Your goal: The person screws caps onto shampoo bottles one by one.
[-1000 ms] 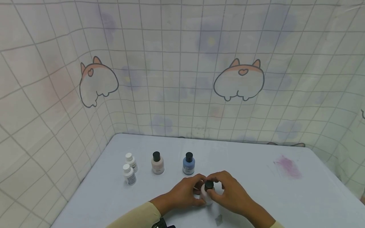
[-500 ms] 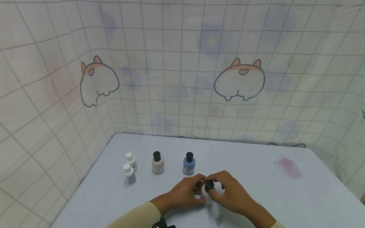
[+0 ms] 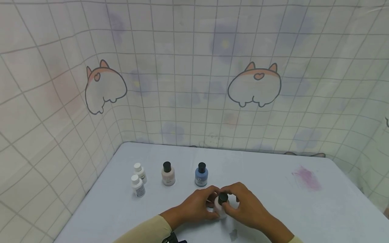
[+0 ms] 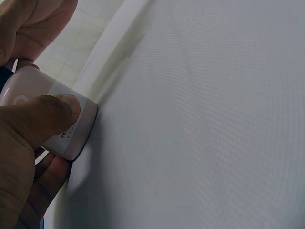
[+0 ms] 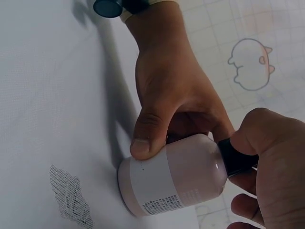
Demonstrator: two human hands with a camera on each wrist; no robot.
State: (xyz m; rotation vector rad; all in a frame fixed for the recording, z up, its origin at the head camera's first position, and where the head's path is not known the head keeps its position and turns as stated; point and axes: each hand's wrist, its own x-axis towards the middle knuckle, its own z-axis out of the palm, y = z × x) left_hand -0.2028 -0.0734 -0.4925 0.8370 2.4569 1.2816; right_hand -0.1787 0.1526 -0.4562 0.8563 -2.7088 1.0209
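A pale pink bottle [image 5: 193, 167] with a black cap [image 3: 223, 198] stands upright on the white table between both hands. My left hand [image 3: 197, 205] grips its body, the thumb across the white label [image 4: 59, 125] and the fingers on the far side. With thumb and fingers my right hand [image 3: 246, 206] pinches the black cap from the other side. In the right wrist view the cap sits on the bottle's neck. Nearest beyond the hands is a blue bottle [image 3: 201, 175] with a black cap.
Another pale pink bottle [image 3: 168, 174] with a black cap stands left of the blue one. Two small white bottles [image 3: 138, 187] are farther left. The white table [image 3: 267, 175] bears a pink stain [image 3: 307, 178] at the right and a small grey patch [image 3: 233, 234] near the front. Patterned curtains surround it.
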